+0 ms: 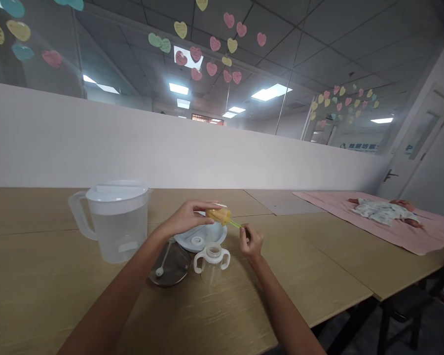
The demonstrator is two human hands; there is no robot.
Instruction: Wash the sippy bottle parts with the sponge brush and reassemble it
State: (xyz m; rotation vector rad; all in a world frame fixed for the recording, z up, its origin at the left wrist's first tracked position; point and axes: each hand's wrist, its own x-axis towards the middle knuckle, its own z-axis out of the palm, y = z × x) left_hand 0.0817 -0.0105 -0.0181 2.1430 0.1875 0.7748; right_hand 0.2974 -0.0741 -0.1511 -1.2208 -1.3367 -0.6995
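Fingers and thumb of my left hand (187, 217) close around a small yellow piece (219, 215) with a clear rim, held tilted above the table. My right hand (251, 241) pinches a thin green stick (235, 224), whose other end meets the yellow piece; whether it goes inside, I cannot tell. Below stands a clear bottle (211, 271) with a white two-handled collar (213, 254) and an uncovered mouth. Behind it, a white dish (185, 240) holds a small white ring (197, 241). On a grey metal tray (175, 268) lies a thin straw with a white weighted end (160, 271).
A lidded clear pitcher (118, 227) of water stands to the left. At the far right, a baby-like figure in patterned clothing (377, 211) lies on a pink mat (399, 236). A white wall (170, 153) with glass above runs behind the wooden table (303, 276).
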